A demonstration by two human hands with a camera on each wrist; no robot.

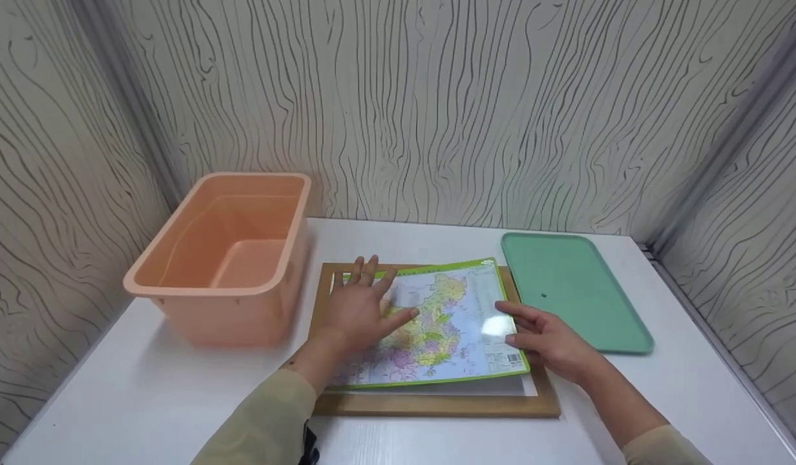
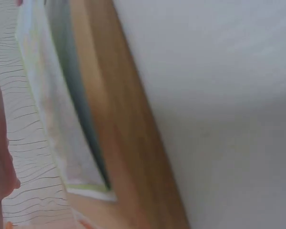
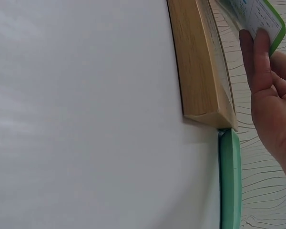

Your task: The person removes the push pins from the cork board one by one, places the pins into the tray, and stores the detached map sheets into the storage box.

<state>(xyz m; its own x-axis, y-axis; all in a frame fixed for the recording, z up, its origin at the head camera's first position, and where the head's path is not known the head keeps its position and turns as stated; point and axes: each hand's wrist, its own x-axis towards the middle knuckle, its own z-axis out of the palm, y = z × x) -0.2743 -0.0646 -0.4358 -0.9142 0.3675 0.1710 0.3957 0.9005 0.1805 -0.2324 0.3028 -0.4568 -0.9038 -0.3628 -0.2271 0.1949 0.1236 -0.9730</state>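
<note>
A glossy map sheet with a green border lies at a slant over a wooden frame, its right side raised. Between them a strip of the frame's white inner surface shows along the lower right. My left hand is spread over the map's left part, fingers straight and apart; in the left wrist view this hand appears at the left edge. My right hand pinches the map's right edge. In the right wrist view, fingers lie against the sheet's underside near a corner.
A deep peach plastic bin stands on the left of the white table. To the right lies a flat green tray, close to the frame's right side, with a small dark speck on it. Wood-grain patterned panels enclose the table's back and sides.
</note>
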